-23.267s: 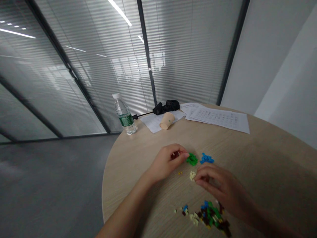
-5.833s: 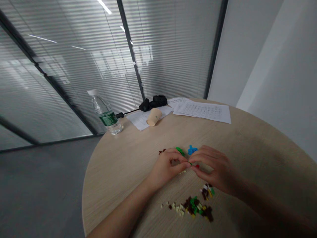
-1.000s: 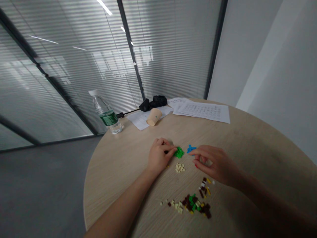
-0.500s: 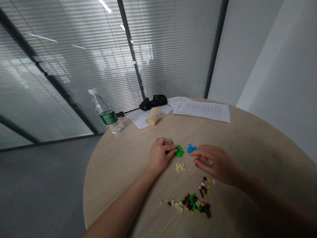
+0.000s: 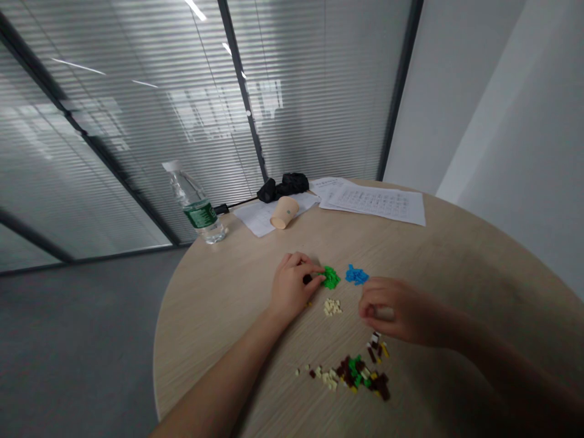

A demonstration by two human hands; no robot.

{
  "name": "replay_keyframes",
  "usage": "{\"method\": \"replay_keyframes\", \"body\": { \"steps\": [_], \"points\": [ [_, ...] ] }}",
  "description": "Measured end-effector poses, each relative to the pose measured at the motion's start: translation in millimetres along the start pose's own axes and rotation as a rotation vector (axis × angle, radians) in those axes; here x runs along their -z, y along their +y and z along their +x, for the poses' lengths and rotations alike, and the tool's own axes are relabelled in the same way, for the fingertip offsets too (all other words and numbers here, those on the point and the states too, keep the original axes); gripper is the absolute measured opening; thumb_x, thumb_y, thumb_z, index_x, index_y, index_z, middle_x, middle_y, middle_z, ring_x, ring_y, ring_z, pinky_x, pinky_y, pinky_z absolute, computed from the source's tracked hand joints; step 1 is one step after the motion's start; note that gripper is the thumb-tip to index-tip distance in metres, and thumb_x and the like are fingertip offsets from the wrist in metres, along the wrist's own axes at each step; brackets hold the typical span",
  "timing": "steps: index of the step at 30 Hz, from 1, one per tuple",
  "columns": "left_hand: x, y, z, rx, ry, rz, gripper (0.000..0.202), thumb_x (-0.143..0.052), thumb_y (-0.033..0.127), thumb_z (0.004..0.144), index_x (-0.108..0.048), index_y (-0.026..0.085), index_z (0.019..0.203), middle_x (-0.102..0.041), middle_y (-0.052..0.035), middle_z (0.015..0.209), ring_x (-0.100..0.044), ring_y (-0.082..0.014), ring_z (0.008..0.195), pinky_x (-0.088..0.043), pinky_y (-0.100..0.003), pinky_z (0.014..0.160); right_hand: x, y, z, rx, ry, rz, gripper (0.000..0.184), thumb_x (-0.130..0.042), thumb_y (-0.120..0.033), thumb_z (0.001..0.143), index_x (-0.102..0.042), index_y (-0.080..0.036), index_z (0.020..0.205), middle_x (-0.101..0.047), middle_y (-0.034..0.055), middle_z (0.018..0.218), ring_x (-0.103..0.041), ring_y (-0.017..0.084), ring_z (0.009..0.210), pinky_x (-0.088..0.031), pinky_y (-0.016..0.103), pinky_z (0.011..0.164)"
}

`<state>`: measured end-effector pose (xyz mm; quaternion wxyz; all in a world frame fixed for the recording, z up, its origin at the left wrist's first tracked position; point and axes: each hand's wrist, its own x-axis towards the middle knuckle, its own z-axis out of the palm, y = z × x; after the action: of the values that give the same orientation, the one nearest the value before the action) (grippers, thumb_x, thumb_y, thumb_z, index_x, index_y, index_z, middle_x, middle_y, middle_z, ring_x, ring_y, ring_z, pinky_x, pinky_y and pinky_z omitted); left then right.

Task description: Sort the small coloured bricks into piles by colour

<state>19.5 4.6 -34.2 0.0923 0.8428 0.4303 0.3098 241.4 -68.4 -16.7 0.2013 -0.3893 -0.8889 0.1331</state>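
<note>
My left hand (image 5: pixel 294 283) rests on the table, thumb and index finger a little apart at the left edge of a pile of green toy bricks (image 5: pixel 331 278). Something dark shows in the gap between these two fingers, too shadowed to name. My right hand (image 5: pixel 387 307) is curled, thumb and fingertips pressed together just below a pile of blue bricks (image 5: pixel 356 275); whatever it may hold is hidden. Between the hands lies a pile of small cream bricks (image 5: pixel 333 306). Below the right hand are brown, white and yellow bricks (image 5: pixel 376 350).
Nearer me lies a mixed heap of bricks (image 5: pixel 362 374) with cream pieces at its left. A water bottle (image 5: pixel 201 214) stands at the back left edge. Farther back are a tipped paper cup (image 5: pixel 284 213), a black folded umbrella (image 5: pixel 292 185) and printed sheets (image 5: pixel 374 204).
My right hand has moved down from beside the blue bricks, and its fingers have closed. More of the blue pile shows now; the red piece by the thumb is hidden. My left hand has barely moved.
</note>
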Motion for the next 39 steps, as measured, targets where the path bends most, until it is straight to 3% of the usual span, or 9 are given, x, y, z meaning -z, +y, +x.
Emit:
{"method": "replay_keyframes", "body": {
  "steps": [7, 21, 24, 29, 32, 39],
  "points": [
    [4.5, 7.9, -2.1, -0.007, 0.011, -0.025, 0.009, -0.067, 0.022, 0.078, -0.072, 0.022, 0.085, -0.059, -0.0037, 0.086, -0.050, -0.0192, 0.086, -0.043, -0.033, 0.078, 5.2, 5.3, -10.1, -0.039, -0.121, 0.037, 0.017, -0.061, -0.005, 0.069, -0.065, -0.017, 0.081, -0.064, 0.0060, 0.083, -0.060, 0.019, 0.081, -0.046, 0.031, 0.073],
    [12.5, 15.1, -4.1, -0.074, 0.003, -0.063, 0.008, -0.062, 0.022, 0.081, -0.070, 0.021, 0.083, -0.059, -0.0036, 0.084, -0.050, -0.0186, 0.084, -0.043, -0.033, 0.076, 6.9, 6.4, -10.2, -0.025, -0.131, 0.080, 0.013, -0.057, -0.007, 0.072, -0.063, -0.018, 0.069, -0.063, 0.0013, 0.070, -0.058, 0.015, 0.068, -0.044, 0.026, 0.065],
    [14.3, 19.4, -3.8, -0.070, -0.026, -0.146, 0.008, -0.062, 0.023, 0.081, -0.070, 0.021, 0.082, -0.060, -0.0034, 0.083, -0.052, -0.0182, 0.084, -0.042, -0.032, 0.077, 10.5, 5.6, -7.4, -0.018, -0.069, 0.083, 0.012, -0.057, -0.009, 0.074, -0.062, -0.019, 0.070, -0.062, -0.0002, 0.066, -0.056, 0.013, 0.062, -0.043, 0.024, 0.061],
    [19.3, 36.5, -6.8, -0.021, -0.279, -0.495, 0.015, -0.057, 0.026, 0.084, -0.070, 0.019, 0.082, -0.064, -0.0032, 0.080, -0.056, -0.0146, 0.075, -0.044, -0.026, 0.068, 11.0, -0.4, 0.7, 0.006, 0.222, 0.066, 0.007, -0.057, -0.016, 0.080, -0.061, -0.019, 0.077, -0.064, 0.0013, 0.071, -0.058, 0.014, 0.066, -0.045, 0.025, 0.064],
    [19.9, 44.7, -10.1, -0.033, -0.344, -0.617, 0.018, -0.055, 0.027, 0.085, -0.070, 0.017, 0.079, -0.064, -0.0031, 0.077, -0.056, -0.0144, 0.074, -0.044, -0.027, 0.069, 4.6, -7.8, 5.1, 0.101, 0.349, 0.034, 0.007, -0.056, -0.015, 0.082, -0.060, -0.020, 0.079, -0.065, 0.0026, 0.073, -0.059, 0.015, 0.071, -0.045, 0.026, 0.067],
    [15.0, 44.8, -12.7, 0.009, -0.365, -0.620, 0.011, -0.063, 0.027, 0.078, -0.069, 0.019, 0.073, -0.063, -0.0009, 0.073, -0.053, -0.0120, 0.066, -0.040, -0.024, 0.059, -7.7, -12.4, 8.1, 0.150, 0.380, 0.012, 0.008, -0.056, -0.015, 0.083, -0.058, -0.020, 0.078, -0.064, 0.0019, 0.072, -0.059, 0.015, 0.071, -0.045, 0.026, 0.067]
  ]
}}
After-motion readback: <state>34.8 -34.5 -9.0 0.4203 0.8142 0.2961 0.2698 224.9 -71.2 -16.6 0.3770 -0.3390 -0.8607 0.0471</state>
